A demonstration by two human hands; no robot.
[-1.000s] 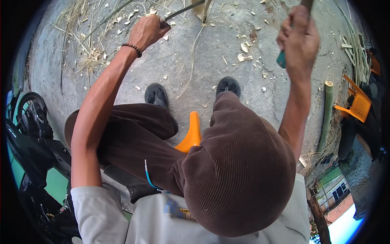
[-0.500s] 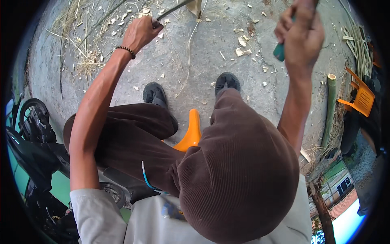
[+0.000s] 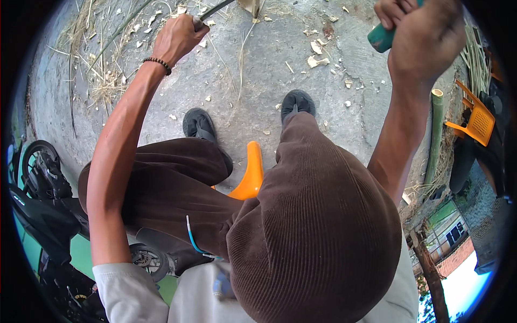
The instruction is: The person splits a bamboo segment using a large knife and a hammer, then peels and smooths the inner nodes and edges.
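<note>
At the upper left my left hand (image 3: 180,36) is closed around the near end of a dark, narrow strip (image 3: 216,8). That strip slants up and right out of view, close to a pale wooden block (image 3: 251,6) at the top edge. Raised at the upper right, my right hand (image 3: 425,46) grips a green tool handle (image 3: 381,39). The handle's butt shows below my fingers. The rest of the tool is out of view, so its kind cannot be told. A beaded bracelet (image 3: 157,64) circles my left wrist.
Wood chips (image 3: 318,61) and dry fibres (image 3: 105,89) litter the concrete floor (image 3: 258,75). Part of an orange plastic seat (image 3: 250,175) shows between my legs. To the right are a green bamboo pole (image 3: 435,134) and an orange chair (image 3: 479,124); a motorbike (image 3: 46,215) stands at left.
My right hand has risen up and to the right with the green handle, and looks larger. My left hand still holds the strip, shifted slightly up and left along with the whole view.
</note>
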